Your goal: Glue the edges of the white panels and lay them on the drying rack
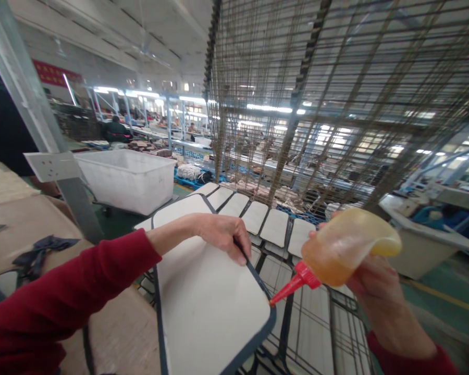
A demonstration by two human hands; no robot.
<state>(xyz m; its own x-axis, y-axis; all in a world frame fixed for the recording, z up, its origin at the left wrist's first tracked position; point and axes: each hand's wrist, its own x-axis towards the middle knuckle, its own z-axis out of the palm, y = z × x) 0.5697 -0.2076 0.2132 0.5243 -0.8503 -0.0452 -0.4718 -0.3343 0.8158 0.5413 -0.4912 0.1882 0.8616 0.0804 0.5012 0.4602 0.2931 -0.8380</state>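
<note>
The right hand [375, 291] had its grip clenched around a squeeze bottle [344, 255] of amber glue, red nozzle [293, 285] touching the dark rim of a white panel [211, 307]. The left hand [219, 234] pinched that panel's far edge, steadying it over the wire rack [316, 333]. More white panels [266, 221] lay in a row beyond.

Bright overhead tube lights [271, 108], edges warped, wire rack [336, 104] blurred.
</note>
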